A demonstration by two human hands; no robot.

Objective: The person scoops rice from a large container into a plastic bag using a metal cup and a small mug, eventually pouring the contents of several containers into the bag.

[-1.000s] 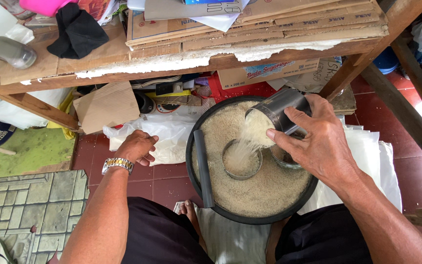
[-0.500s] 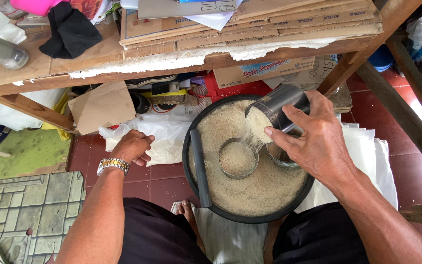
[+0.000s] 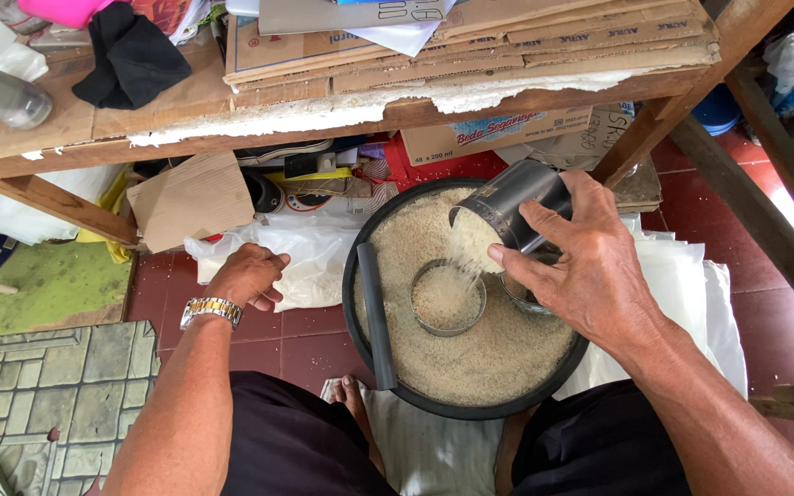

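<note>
Rice (image 3: 467, 246) is still pouring from the tilted metal cup (image 3: 507, 209), clamped in the right hand (image 3: 590, 266), into the round tin (image 3: 448, 298) in the basin (image 3: 357, 312); the left hand (image 3: 248, 274) is resting loosely curled, empty, left of the basin.

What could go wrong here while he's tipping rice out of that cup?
The cup in the right hand is tilted steeply over the small tin, so the rice may overfill it. The basin should catch that. The left hand rests off the basin, which could shift if bumped.

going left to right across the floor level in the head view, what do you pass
wristwatch → left hand → dark bar lying in the basin → round tin standing in the rice → tilted metal cup → right hand
</note>
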